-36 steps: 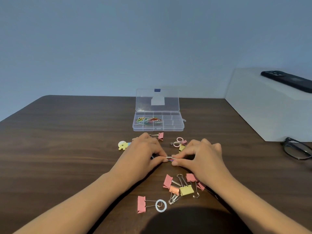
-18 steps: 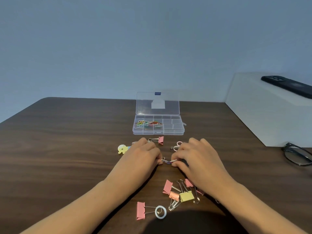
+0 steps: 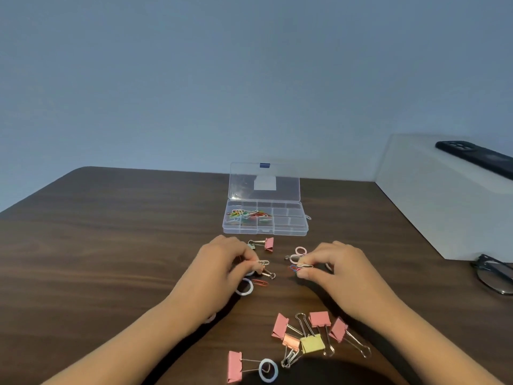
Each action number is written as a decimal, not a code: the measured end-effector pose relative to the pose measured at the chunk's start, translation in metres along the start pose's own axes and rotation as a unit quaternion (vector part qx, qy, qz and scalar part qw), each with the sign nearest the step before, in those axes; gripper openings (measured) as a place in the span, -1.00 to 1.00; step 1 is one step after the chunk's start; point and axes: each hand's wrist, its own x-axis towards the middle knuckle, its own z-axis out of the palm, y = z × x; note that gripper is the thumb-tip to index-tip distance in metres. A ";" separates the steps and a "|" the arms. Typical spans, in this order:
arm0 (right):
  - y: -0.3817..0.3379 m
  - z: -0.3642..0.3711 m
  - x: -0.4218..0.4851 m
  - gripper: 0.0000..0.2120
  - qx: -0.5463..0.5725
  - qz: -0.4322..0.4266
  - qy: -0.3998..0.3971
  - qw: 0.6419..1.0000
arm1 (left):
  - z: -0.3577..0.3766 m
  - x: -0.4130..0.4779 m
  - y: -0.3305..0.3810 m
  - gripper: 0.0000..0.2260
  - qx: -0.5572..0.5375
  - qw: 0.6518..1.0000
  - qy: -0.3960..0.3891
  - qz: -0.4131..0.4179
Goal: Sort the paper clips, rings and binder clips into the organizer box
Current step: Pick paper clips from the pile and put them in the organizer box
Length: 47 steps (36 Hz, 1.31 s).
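Note:
A clear organizer box (image 3: pixel 294 232) stands open at the table's middle, with coloured paper clips (image 3: pixel 247 213) in its left compartments. My left hand (image 3: pixel 219 270) pinches a small binder clip (image 3: pixel 266 272) just above the table. My right hand (image 3: pixel 338 270) pinches a few paper clips (image 3: pixel 298 267) by its fingertips. A white ring (image 3: pixel 244 287) and a red paper clip (image 3: pixel 260 282) lie under my left hand. A pile of pink and yellow binder clips (image 3: pixel 308 334) lies near me. A pink binder clip (image 3: pixel 234 366) with a white ring (image 3: pixel 268 370) on its handle lies at the front.
A pink binder clip (image 3: pixel 268 243) and a pink ring (image 3: pixel 300 250) lie just before the box. A white block (image 3: pixel 444 207) with a black phone (image 3: pixel 477 159) on it stands at the right. Glasses (image 3: pixel 494 276) lie at the right edge.
My hands have pulled apart. The left one now holds a binder clip, the right one holds paper clips. A white ring and a red paper clip have come into view under the left hand.

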 end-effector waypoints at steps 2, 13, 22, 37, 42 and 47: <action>-0.001 -0.003 0.004 -0.91 0.023 0.010 0.008 1.000 | -0.007 0.003 0.002 -0.89 -0.020 1.000 0.006 -0.017; -0.025 -0.034 0.088 -0.86 0.054 -0.008 0.047 0.997 | -0.044 0.066 -0.006 -0.96 0.014 0.998 0.055 -0.020; -0.016 0.003 0.156 -0.83 -0.023 0.012 0.059 0.998 | -0.025 0.117 -0.042 -0.89 0.072 0.995 0.035 -0.054; -0.002 0.035 0.163 -0.91 -0.076 -0.004 0.085 0.993 | 0.000 0.128 -0.065 -0.81 0.165 0.986 0.039 -0.005; 0.002 0.030 0.162 -0.94 -0.044 -0.006 0.084 0.995 | -0.002 0.125 -0.072 -0.79 0.153 0.988 0.034 0.009; 0.003 0.028 0.161 -0.94 -0.061 -0.009 0.083 0.995 | -0.004 0.123 -0.071 -0.80 0.158 0.987 0.020 0.035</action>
